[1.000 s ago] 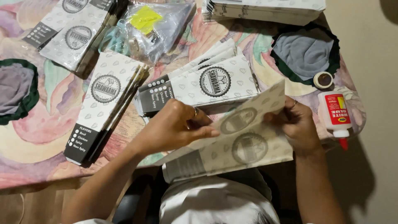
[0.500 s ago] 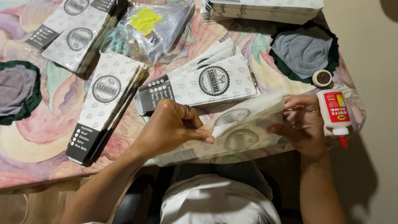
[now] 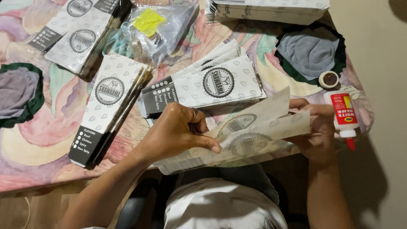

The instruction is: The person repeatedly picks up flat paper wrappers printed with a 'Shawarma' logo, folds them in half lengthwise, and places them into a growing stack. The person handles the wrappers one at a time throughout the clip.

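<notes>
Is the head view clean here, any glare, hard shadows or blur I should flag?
Head view: sharp overall, no motion blur on the left hand or right hand; the clear plastic bag shows bright glare; the glue bottle and right forearm cast a dark shadow on the floor; the paper sleeve they hold is evenly lit.

The desk (image 3: 34, 140) wears a cloth of pastel swirls. A fanned stack of flat printed paper sleeves (image 3: 207, 87) lies near its middle. Left of that stack lies a second pile of sleeves (image 3: 108, 106), and up-left a third (image 3: 76, 34). Just above the stack sits a clear plastic bag (image 3: 159, 27) with a yellow piece inside. Right of it lie a grey, green-edged mat (image 3: 311, 53), a small round tape roll (image 3: 329, 79) and a white glue bottle (image 3: 342, 111). Another such mat (image 3: 17, 93) lies far left.
</notes>
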